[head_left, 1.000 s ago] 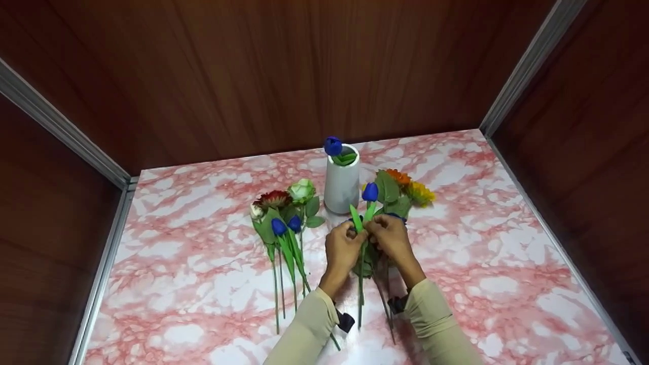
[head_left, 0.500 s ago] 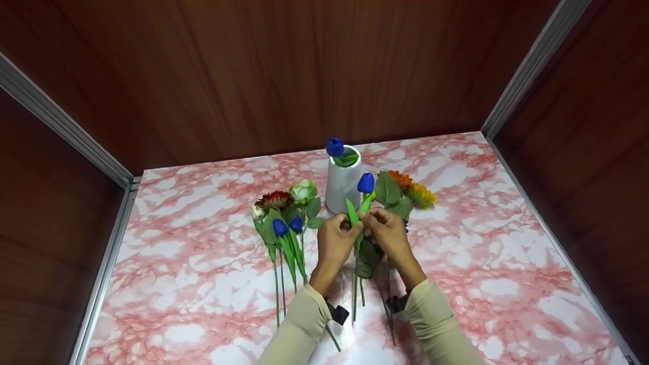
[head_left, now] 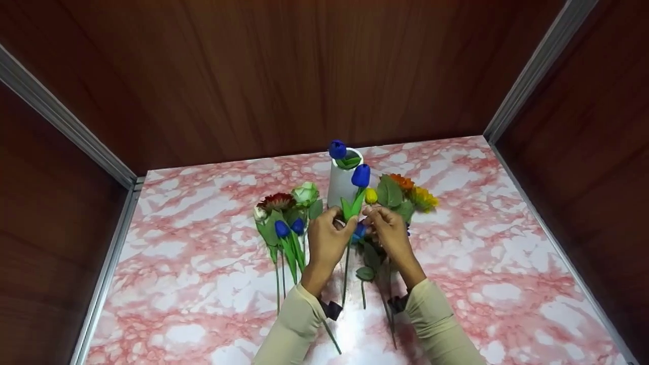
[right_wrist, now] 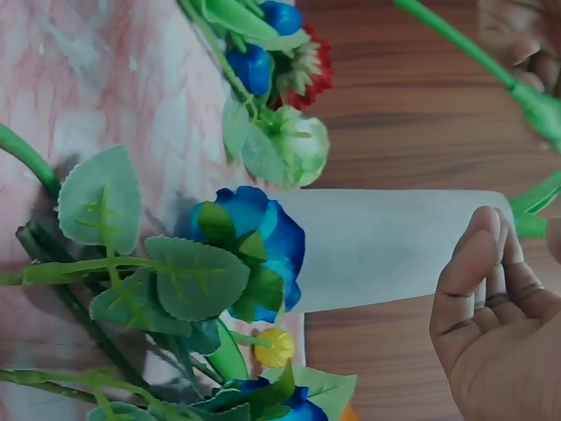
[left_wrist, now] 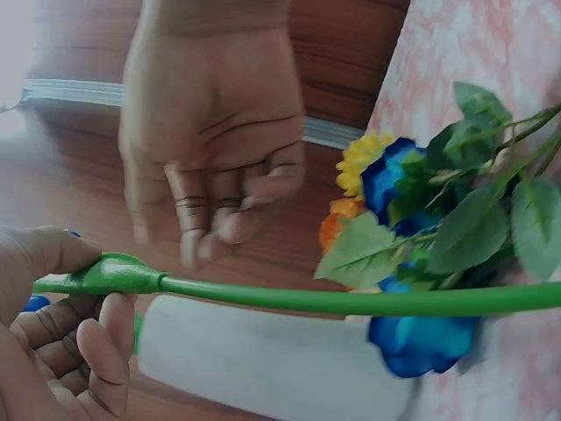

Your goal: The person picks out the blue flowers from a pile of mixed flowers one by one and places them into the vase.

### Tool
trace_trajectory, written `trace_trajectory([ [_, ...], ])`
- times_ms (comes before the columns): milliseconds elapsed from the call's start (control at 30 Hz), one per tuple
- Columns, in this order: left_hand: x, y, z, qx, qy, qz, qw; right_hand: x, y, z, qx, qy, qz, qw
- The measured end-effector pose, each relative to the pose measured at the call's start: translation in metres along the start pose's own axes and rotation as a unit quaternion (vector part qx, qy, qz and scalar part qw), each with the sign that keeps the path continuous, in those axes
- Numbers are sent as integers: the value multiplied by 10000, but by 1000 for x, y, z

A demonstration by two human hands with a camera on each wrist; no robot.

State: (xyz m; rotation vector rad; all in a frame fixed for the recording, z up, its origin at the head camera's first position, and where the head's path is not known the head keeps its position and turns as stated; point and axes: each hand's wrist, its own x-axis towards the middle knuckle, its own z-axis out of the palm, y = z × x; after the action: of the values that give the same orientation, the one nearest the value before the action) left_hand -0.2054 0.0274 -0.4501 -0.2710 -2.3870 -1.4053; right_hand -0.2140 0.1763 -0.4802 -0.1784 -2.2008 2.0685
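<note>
Blue tulip (head_left: 360,175) is up off the bench (head_left: 203,284), its head right in front of the white vase (head_left: 340,188), which already has another blue tulip (head_left: 336,149) in it. Left hand (head_left: 327,238) pinches the green stem just below the leaves, thumb on top. Right hand (head_left: 388,232) sits just beside it with loosely curled fingers, holding nothing as far as the wrist views show. Left of the hands lies a bunch of flowers (head_left: 284,218); right of the vase there's an orange and yellow bunch (head_left: 408,192).

Left hand (head_left: 326,238) pinching blue tulip (head_left: 360,175) stem, right hand (head_left: 388,230) beside it, white vase (head_left: 340,185) behind
</note>
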Motion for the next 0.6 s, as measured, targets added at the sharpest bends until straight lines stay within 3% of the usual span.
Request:
trace_trajectory([
  [300,0,17,-14,278,353,573,9973,7,9,1,-469,200,-56,9987],
  [600,2,27,-25,250,820,1012,9912,26,-4,7,-969,291,-447,9939],
])
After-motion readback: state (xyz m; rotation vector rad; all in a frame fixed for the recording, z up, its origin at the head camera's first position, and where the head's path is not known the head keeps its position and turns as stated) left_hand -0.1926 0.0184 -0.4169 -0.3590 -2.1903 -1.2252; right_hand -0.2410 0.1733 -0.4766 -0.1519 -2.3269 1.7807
